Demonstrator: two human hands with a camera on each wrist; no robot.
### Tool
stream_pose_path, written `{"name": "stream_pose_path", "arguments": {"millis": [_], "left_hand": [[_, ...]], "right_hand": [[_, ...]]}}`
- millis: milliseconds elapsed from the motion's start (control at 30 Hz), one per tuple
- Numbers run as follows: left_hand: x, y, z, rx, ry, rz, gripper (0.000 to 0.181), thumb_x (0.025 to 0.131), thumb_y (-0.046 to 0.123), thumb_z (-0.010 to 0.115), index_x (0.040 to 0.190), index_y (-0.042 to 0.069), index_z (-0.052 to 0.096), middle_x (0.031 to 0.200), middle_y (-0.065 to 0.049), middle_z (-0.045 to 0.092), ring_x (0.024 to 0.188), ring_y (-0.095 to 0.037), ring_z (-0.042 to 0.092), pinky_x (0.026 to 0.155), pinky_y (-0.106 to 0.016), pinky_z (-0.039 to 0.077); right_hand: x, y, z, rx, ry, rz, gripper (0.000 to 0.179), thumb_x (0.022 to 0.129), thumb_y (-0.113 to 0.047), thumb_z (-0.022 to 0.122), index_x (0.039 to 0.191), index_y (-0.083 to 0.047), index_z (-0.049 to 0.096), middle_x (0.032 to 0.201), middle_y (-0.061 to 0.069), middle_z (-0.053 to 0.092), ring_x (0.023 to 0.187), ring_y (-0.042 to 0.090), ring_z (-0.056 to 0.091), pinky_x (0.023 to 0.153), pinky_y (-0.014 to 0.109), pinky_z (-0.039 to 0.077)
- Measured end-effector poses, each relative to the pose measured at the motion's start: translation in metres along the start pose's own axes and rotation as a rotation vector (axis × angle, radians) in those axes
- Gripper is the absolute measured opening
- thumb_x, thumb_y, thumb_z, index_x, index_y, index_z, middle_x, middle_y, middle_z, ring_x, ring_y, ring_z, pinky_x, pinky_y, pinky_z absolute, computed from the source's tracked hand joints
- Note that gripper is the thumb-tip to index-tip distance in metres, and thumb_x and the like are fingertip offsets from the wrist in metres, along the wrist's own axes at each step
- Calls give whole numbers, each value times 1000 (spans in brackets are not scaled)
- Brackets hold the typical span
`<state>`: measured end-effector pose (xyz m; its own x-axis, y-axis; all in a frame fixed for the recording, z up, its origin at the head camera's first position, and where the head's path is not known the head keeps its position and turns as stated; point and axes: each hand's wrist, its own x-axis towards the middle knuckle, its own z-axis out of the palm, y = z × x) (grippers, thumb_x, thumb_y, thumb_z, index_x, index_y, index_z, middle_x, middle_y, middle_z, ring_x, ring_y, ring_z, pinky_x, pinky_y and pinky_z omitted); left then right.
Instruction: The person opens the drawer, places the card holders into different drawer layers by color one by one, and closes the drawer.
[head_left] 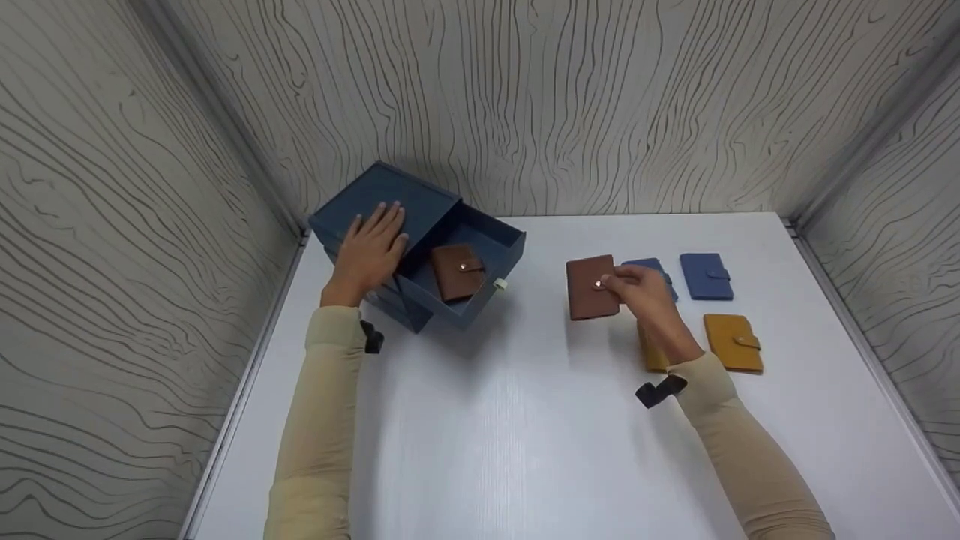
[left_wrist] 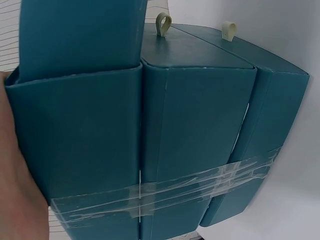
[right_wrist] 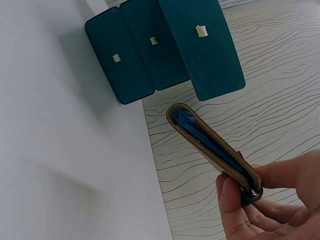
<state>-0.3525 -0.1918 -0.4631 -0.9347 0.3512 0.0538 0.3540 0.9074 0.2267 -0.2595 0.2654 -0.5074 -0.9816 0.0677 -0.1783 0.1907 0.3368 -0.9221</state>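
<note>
My right hand (head_left: 646, 296) pinches a brown snap wallet (head_left: 591, 288) by its strap edge, holding it up over the table. In the right wrist view the wallet (right_wrist: 212, 145) appears edge-on, blue inside, between thumb and fingers. My left hand (head_left: 369, 251) rests with straight fingers on top of a dark teal drawer box (head_left: 409, 196). Its top drawer (head_left: 510, 259) is pulled out, and another brown wallet (head_left: 456, 271) lies inside it. In the left wrist view, clear tape (left_wrist: 175, 192) runs across the side of the stacked box units.
To the right lie two blue wallets, one (head_left: 706, 276) in full view and one (head_left: 654, 271) partly behind my right hand. Nearer me are two yellow wallets, one (head_left: 733, 343) by the forearm and one (head_left: 651, 352) half hidden. Patterned walls (head_left: 510, 105) enclose the white table (head_left: 480, 450).
</note>
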Motion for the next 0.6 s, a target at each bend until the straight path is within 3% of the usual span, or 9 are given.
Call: {"name": "stream_pose_path", "arguments": {"millis": [100, 267, 367, 600], "left_hand": [[0, 0, 0, 2, 1, 3, 62, 118, 43, 24, 172, 16, 18, 180, -2, 15, 169, -24, 10, 139, -52, 3], [0, 0, 1, -8, 6, 6, 62, 117, 44, 25, 172, 16, 18, 180, -2, 15, 169, -25, 11, 139, -53, 3], [1, -1, 1, -10, 11, 3, 62, 117, 44, 26, 172, 16, 19, 180, -2, 16, 168, -25, 12, 139, -52, 3], [1, -1, 1, -19, 22, 7, 62, 117, 44, 27, 172, 15, 20, 179, -3, 19, 168, -25, 13, 139, -49, 6]], "right_hand": [[0, -4, 0, -12, 0, -1, 56, 109, -34, 63, 150, 2, 56, 135, 18, 73, 109, 11, 72, 96, 22, 57], [-1, -9, -1, -42, 12, 11, 57, 109, -36, 63, 152, 0, 55, 137, 19, 72, 121, 26, 70, 112, 41, 52], [-2, -13, -1, -60, 18, 0, 55, 108, -36, 63, 151, -1, 58, 136, 19, 73, 122, 29, 70, 116, 48, 50], [0, -20, -2, -76, 28, -25, 53, 109, -34, 62, 150, 0, 59, 136, 20, 72, 115, 23, 71, 106, 36, 55]]}}
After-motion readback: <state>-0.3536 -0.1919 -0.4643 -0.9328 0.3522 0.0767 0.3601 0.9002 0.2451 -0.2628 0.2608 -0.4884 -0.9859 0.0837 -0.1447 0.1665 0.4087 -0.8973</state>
